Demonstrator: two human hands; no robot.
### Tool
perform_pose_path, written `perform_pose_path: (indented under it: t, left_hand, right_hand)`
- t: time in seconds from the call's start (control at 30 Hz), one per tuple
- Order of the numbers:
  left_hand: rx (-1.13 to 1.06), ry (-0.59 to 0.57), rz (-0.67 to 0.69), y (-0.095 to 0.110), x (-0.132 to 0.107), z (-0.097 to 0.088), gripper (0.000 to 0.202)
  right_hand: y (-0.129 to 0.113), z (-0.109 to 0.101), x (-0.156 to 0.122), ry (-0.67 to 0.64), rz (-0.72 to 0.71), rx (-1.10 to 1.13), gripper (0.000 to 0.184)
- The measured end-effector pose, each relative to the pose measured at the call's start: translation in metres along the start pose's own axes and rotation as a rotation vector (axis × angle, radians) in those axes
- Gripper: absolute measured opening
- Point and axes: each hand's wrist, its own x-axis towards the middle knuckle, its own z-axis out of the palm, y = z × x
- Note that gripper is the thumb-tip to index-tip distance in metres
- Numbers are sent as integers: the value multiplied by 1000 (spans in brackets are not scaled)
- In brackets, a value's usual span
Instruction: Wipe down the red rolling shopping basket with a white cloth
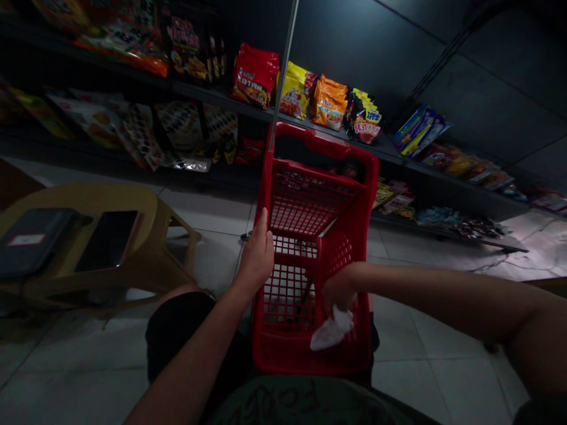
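Observation:
A red plastic shopping basket (283, 348) rests against my lap, its open mouth tipped toward me. My left hand (257, 255) grips the basket's left rim, fingers wrapped over the edge. My right hand (339, 290) reaches inside the basket and is closed on a crumpled white cloth (332, 330), pressed against the right inner wall. A thin metal pole (283, 65) rises from behind the basket's far end.
A tan plastic stool (146, 260) stands at left carrying a dark phone (108, 239) and a dark flat case (33, 239). Dark shelves (390, 150) along the back hold red, yellow and orange snack packets (295, 88). Pale floor tiles (443, 366) lie around me.

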Motion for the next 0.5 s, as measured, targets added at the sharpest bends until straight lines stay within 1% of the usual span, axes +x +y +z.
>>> perform_pose_path:
  t: [0.03, 0.1, 0.13, 0.17, 0.2, 0.23, 0.27, 0.3, 0.37, 0.4, 0.43, 0.47, 0.5]
  left_hand:
    - [8, -7, 1, 0, 0, 0, 58]
    - [22, -18, -5, 1, 0, 1, 58]
    - [23, -22, -10, 1, 0, 2, 58]
    - [18, -23, -15, 2, 0, 2, 59]
    - [9, -22, -21, 2, 0, 2, 59]
    - [-1, -19, -28, 3, 0, 2, 59]
    - [-9, -18, -34, 3, -1, 2, 59]
    - [-13, -18, -40, 3, -1, 2, 58]
    - [-12, -18, -50, 3, -2, 3, 58]
    - [-12, -17, -49, 3, -2, 3, 58]
    - [-14, -16, -42, 3, -3, 3, 58]
    - [-17, -14, -33, 3, -3, 3, 59]
    - [-18, -11, -25, 3, -3, 3, 59]
  right_hand:
    - [8, -8, -10, 114, 114, -80, 43]
    - [29, -27, -34, 418, 401, -263, 36]
    - [38, -35, -45, 531, 514, -335, 32]
    - [43, -38, -53, 593, 573, -386, 29]
    - [43, -38, -57, 599, 577, -417, 28]
    - [37, -32, -58, 548, 537, -432, 27]
    - [26, -23, -55, 469, 470, -435, 27]
    - [13, -10, -49, 376, 376, -422, 27]
    - [-17, 18, -32, 166, 102, -312, 31]
    - [-28, 29, -23, 72, -36, -229, 32]
    - [-35, 37, -16, 6, -141, -143, 31]
    - [-36, 39, -9, 3, -179, -62, 30]
    - [-32, 35, -5, 59, -150, 4, 28]
